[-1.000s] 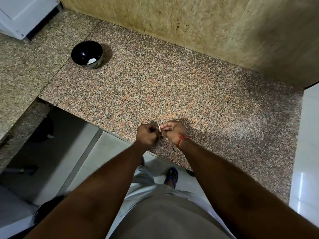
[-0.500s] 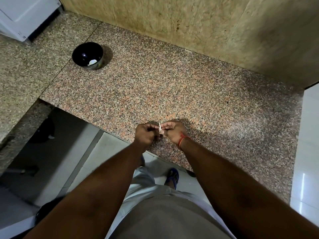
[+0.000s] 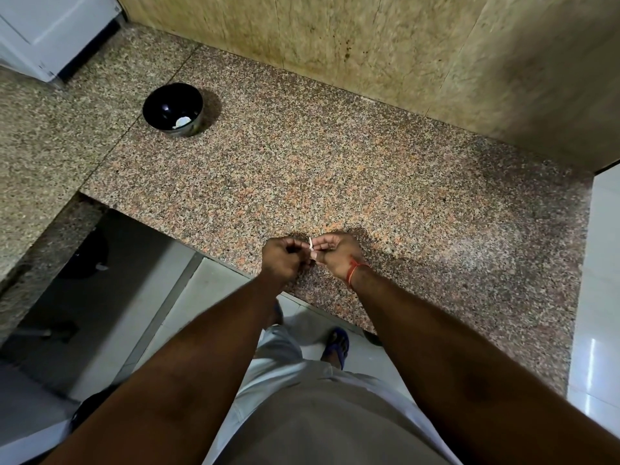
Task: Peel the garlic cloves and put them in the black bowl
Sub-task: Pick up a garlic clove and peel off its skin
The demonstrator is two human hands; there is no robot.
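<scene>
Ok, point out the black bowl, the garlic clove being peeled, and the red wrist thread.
black bowl (image 3: 161, 105): head view, on the dark inner wall.
garlic clove (image 3: 311, 243): head view, on the white sliver showing between the hands.
red wrist thread (image 3: 353, 271): head view, on the strand across the right wrist.

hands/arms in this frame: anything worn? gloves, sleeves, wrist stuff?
No gloves, and no sleeves in view on either forearm. The left hand shows nothing worn. The right hand has a thin red thread band tied around its wrist. No rings or watch are visible.

Home kitchen: granite counter (image 3: 335, 182), tiled floor (image 3: 214, 297).
</scene>
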